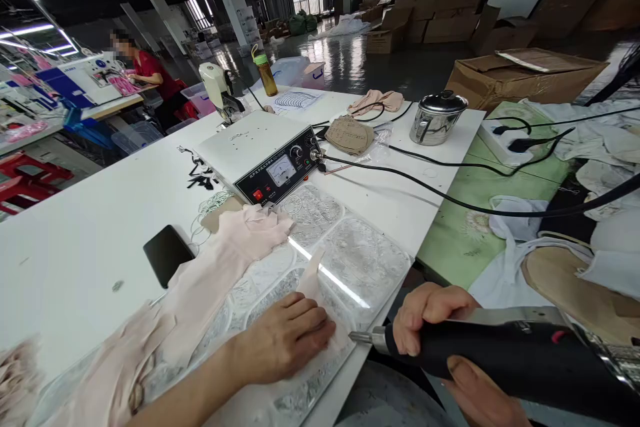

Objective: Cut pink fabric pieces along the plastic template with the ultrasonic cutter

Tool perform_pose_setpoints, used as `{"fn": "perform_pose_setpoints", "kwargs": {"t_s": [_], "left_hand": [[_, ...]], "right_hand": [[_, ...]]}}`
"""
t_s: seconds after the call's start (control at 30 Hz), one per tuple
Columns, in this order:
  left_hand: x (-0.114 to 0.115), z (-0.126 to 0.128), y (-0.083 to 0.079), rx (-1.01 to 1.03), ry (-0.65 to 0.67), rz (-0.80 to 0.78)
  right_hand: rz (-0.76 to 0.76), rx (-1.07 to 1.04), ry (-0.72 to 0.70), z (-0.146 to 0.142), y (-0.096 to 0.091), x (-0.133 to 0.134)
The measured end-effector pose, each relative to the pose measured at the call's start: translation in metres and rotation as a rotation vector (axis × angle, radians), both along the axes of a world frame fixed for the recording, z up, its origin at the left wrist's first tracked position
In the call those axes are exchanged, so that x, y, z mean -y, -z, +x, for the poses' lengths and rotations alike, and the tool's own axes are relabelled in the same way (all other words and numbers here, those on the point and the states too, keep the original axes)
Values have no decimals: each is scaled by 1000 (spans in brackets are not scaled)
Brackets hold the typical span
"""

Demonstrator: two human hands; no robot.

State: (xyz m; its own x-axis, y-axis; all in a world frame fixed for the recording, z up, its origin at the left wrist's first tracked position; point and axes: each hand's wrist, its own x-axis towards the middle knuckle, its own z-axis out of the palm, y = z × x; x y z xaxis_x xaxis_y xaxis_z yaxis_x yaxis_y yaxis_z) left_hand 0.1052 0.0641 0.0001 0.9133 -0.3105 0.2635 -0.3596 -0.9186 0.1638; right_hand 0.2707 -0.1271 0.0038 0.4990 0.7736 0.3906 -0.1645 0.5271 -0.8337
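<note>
one metal-tipped black tool (510, 350)

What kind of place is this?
Probably a garment workshop: a sewing machine with a person at it, pale pink fabric pieces on the white table, and cardboard boxes beyond.

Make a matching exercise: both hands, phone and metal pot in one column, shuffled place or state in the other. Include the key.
Column 1
1. Left hand
2. Right hand
3. Phone
4. Metal pot

Column 2
A. Silver, with its lid on
B. Lying flat on the white table
C. Resting on pale cloth
D. Wrapped around a black tool

Pairs: 1-C, 2-D, 3-B, 4-A
</note>
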Motion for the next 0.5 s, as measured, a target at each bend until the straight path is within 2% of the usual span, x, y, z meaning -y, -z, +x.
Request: {"fn": "perform_pose_setpoints", "kwargs": {"t_s": [0.5], "left_hand": [[-1,-1,-2,-47,1,87]], "right_hand": [[-70,36,19,0,3,7]]}}
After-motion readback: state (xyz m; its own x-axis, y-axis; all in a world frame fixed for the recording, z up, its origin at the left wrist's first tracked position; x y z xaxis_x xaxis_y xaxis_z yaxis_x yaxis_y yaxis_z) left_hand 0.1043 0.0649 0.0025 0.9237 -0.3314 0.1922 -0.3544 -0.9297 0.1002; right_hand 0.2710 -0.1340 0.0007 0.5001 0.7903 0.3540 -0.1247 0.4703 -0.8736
